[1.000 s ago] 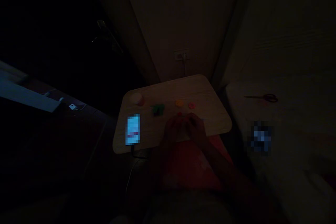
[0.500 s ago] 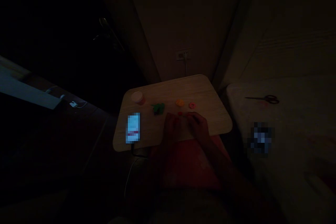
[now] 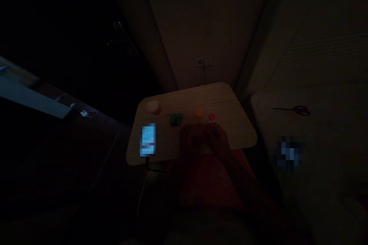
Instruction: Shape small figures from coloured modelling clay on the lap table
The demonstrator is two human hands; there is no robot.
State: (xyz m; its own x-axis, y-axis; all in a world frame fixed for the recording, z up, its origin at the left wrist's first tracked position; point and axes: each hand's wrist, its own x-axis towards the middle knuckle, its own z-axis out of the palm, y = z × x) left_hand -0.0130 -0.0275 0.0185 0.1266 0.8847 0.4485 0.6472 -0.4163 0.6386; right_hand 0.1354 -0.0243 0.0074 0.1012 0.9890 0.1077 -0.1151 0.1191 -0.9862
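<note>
Near the front edge of the bench (image 3: 230,103), a small red piece (image 3: 199,124) lies just beyond the gap between your two hands. Your left hand (image 3: 189,137) is on one side of it and your right hand (image 3: 217,136) on the other, both low over the wood with the fingers curled inward and close to each other. It is too dark to make out whether either one pinches anything, or whether your fingertips touch the red piece, so you cannot tell.

Just past the red piece you have a yellow-orange lump (image 3: 198,113), and to its right, near your right fingers, a pink ring-like piece (image 3: 212,116). A green piece (image 3: 176,118) sits to the left, beyond your left hand and apart from it. Farther left stands a tub (image 3: 153,107) with a pale top, and nearer you a glowing screen (image 3: 147,140), blurred into blocks.

Below your wrists spreads a red surface (image 3: 211,182). Off to your right, on a pale surface (image 3: 324,134), lie scissors (image 3: 300,110); on the wall ahead is a socket (image 3: 203,60).
</note>
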